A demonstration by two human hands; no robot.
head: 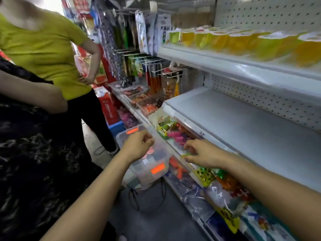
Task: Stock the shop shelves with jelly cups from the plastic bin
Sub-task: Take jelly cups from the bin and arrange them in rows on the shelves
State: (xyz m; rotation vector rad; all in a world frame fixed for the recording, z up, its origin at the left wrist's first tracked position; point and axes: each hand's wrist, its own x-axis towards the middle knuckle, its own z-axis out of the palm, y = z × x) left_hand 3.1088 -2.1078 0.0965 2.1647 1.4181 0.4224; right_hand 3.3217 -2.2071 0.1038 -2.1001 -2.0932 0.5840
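Left hand (139, 145) hovers loosely curled and holding nothing over the clear plastic bin (149, 171); right hand (201, 153) is spread flat and unladen over crinkled snack packets (205, 174) beside it. Middle shelf (243, 122) is smooth, bare white metal. Round translucent yellow jelly cups (243, 42) line the top shelf (225, 65).

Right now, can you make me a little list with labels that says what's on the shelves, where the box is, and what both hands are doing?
top shelf: a row of yellow and green jelly cups
middle shelf: bare
lower shelf: mixed snack packets
plastic bin: clear, orange labels, beside the shelving, a few things still inside
left hand: over the bin, fingers curled, grip too blurred to tell
right hand: reaching to the lower shelf edge, fingers spread, nothing clearly held
other person: stands at left in a green shirt
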